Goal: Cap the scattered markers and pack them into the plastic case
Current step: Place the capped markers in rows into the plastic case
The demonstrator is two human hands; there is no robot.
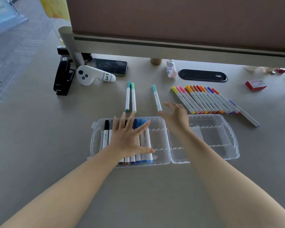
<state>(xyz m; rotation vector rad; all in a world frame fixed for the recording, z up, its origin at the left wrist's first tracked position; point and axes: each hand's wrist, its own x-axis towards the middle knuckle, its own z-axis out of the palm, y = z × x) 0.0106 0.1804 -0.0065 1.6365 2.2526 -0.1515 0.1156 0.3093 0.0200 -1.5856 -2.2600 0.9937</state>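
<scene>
A clear plastic case [161, 155] lies open on the grey table, its left half holding several capped markers [145, 145] in black, brown and blue. My left hand [130, 137] lies flat with spread fingers on those markers. My right hand [176, 117] hovers open over the case's far edge, its fingers close to the near end of a teal marker [156, 97]. Two more markers, teal and green [130, 97], lie side by side just beyond my left fingertips. A row of several pink, orange, red and purple markers [207, 101] lies at the right.
At the back left are a black stapler [63, 78], a white plush toy [92, 74] and a phone [110, 65]. A small jar [171, 68], a black cable grommet [202, 75] and a red box [255, 84] sit under the partition at the back.
</scene>
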